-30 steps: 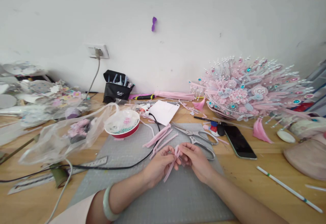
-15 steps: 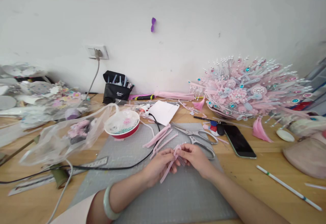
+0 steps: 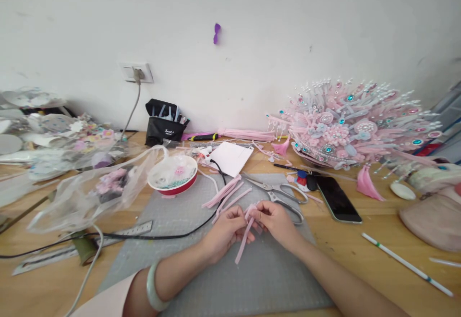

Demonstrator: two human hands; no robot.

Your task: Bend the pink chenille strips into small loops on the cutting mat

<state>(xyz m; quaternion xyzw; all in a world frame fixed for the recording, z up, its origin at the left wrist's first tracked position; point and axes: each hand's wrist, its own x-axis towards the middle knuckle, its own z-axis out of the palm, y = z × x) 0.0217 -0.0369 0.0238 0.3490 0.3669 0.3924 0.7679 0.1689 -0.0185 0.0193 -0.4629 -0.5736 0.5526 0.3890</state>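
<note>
Loads of room to slide a hand over the near part of the grey mat (image 3: 216, 283) from where I'm standing. Forward is the messy bit tho: scissors (image 3: 272, 195) right past the right hand (image 3: 275, 222), pink strips (image 3: 223, 192) and a black cable (image 3: 169, 237) hemming in the left hand (image 3: 226, 234), red bowl (image 3: 183, 188) further left. Easier lane on the wooden table (image 3: 345, 247) between the phone (image 3: 336, 199) and the white stick (image 3: 406, 264)

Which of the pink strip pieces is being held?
The looped pink piece pinched by the left hand and right hand, one end dangling; other strips lie on the grey mat or by the wall.
</note>
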